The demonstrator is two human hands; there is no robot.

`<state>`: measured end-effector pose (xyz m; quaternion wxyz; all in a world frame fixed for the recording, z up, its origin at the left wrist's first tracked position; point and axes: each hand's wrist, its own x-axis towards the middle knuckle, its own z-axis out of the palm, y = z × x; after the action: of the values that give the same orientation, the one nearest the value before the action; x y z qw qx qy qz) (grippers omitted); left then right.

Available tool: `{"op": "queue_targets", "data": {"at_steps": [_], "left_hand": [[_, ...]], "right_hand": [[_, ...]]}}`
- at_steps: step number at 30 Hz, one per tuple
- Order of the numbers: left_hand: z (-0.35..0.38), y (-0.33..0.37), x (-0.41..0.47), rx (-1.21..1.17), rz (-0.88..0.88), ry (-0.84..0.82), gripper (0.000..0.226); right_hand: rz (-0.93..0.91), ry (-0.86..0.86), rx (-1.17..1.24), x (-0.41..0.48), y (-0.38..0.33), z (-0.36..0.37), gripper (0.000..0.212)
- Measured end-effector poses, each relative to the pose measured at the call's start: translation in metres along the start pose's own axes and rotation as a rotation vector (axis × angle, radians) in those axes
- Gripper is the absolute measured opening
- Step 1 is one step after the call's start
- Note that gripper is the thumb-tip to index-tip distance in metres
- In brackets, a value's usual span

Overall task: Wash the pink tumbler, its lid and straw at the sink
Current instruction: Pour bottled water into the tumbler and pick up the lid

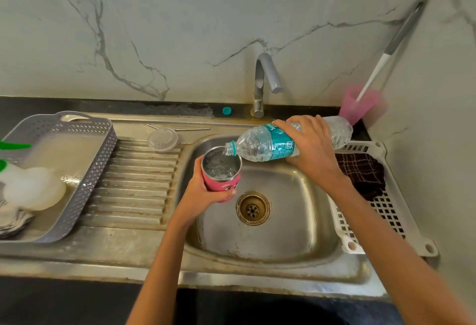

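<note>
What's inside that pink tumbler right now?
Water, churning as the right hand pours it in from the bottle. The tumbler, held by the left hand over the sink, shows a steel inner wall; the bubbling water hides its bottom.

Home kitchen: steel sink (304, 252), tap (262, 77).

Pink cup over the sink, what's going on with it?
A person holds the tumbler in the left hand over the sink and, with the right hand, tips a water bottle so water pours into it. The tumbler is partly filled. The clear lid and the straw lie on the drainboard beside the basin. No water runs from the tap.
</note>
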<state>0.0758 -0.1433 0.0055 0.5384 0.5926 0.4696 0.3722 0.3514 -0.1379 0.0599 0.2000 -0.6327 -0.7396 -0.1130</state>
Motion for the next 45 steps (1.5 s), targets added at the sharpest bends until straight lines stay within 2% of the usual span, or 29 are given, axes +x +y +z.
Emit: {"op": "queue_targets", "data": {"at_steps": [10, 16, 20, 22, 28, 34, 43, 45], "left_hand": [[-0.026, 0.000, -0.013, -0.041, 0.042, 0.089, 0.095], [-0.053, -0.008, -0.016, -0.053, 0.068, 0.279, 0.096], [-0.072, -0.013, -0.016, -0.094, 0.067, 0.433, 0.096], [-0.082, -0.014, -0.016, -0.078, 0.080, 0.502, 0.094], [-0.110, -0.021, -0.010, -0.030, 0.064, 0.641, 0.092], [-0.114, -0.027, -0.003, -0.020, 0.036, 0.669, 0.089], [-0.116, -0.036, 0.002, -0.027, 0.025, 0.663, 0.097], [-0.117, -0.036, 0.001, -0.017, 0.022, 0.661, 0.107]], "right_hand": [[0.144, -0.117, 0.325, -0.001, -0.031, 0.018, 0.092], [0.257, -0.165, 0.614, -0.008, -0.045, 0.033, 0.090], [0.481, -0.195, 0.914, -0.008, -0.056, 0.034, 0.081], [0.551, -0.218, 0.985, -0.008, -0.063, 0.031, 0.080], [0.631, -0.287, 1.066, -0.013, -0.072, 0.029, 0.079], [0.699, -0.305, 1.137, -0.014, -0.075, 0.031, 0.083], [0.707, -0.322, 1.165, -0.009, -0.086, 0.033, 0.081], [0.711, -0.330, 1.173, -0.010, -0.089, 0.034, 0.082]]}}
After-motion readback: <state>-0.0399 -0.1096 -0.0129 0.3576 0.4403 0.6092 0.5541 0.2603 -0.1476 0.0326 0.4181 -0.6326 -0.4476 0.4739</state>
